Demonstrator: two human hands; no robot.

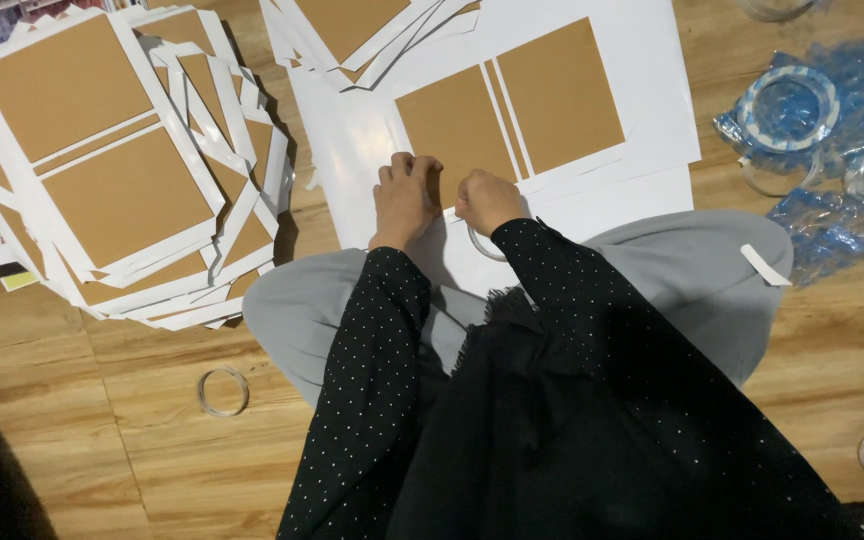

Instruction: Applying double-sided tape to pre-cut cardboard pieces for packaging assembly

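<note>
Stack [102, 160] of white sheets with brown card panels fills the upper left of the floor [152, 440]; its edges are ragged, corners fanned out in many directions, loose white strips hanging off its right side. Bare planks lie below the stack, down to the lower left corner. Tape ring [223, 390] lies flat on those planks, well apart from the stack and just left of the grey-clad knee [292, 320].

Centre: white sheet [592, 200] spreads from the lap to the top edge, two brown panels [512, 110] on it, split by narrow white bands. Near edge of the sheet runs over the lap. Left hand [404, 195] rests on the sheet at the lower left corner of the left panel, fingers curled together and pressing down on the panel's edge. Right hand [488, 200] sits just beside it, almost touching, closed into a loose fist; fingertips are hidden, so what it pinches I cannot tell. Second ring [482, 245] shows partly under the right wrist, on the sheet.

Right: small white strip [764, 265] lies on the right knee. Beyond it, blue wrappers [822, 225] and a tape roll [790, 105] in blue film crowd the upper right floor. Lower right planks are open.
</note>
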